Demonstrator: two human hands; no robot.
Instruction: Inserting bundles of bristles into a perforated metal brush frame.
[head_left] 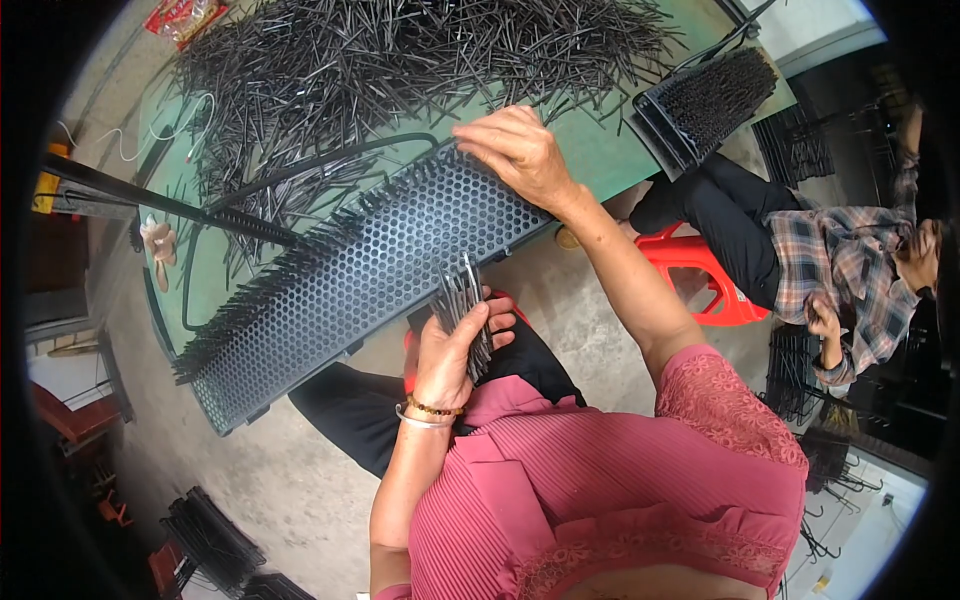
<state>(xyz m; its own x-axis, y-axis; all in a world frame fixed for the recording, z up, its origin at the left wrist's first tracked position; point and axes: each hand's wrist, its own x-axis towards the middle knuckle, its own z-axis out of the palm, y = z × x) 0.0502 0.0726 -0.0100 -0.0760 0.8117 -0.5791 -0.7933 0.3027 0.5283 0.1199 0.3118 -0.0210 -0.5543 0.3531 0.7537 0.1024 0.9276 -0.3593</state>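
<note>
A long black panel full of round holes (400,245) lies slantwise across the table's near edge. Short black strips (265,275) stand up in its holes along the far side. My left hand (448,355), below the panel's near edge, is closed round a bundle of thin black strips (462,305) that points upward. At the panel's far right part, my right hand (520,155) has thumb and fingers pinched together beside the standing strips. Whatever lies between those fingertips is too small to make out.
A large heap of loose black strips (400,60) covers the back of the green table (600,170). Another panel filled with strips (710,105) rests at the right corner. A person in a checked shirt (840,265) sits to the right, beside a red stool (700,275). A dark bar (180,205) crosses at left.
</note>
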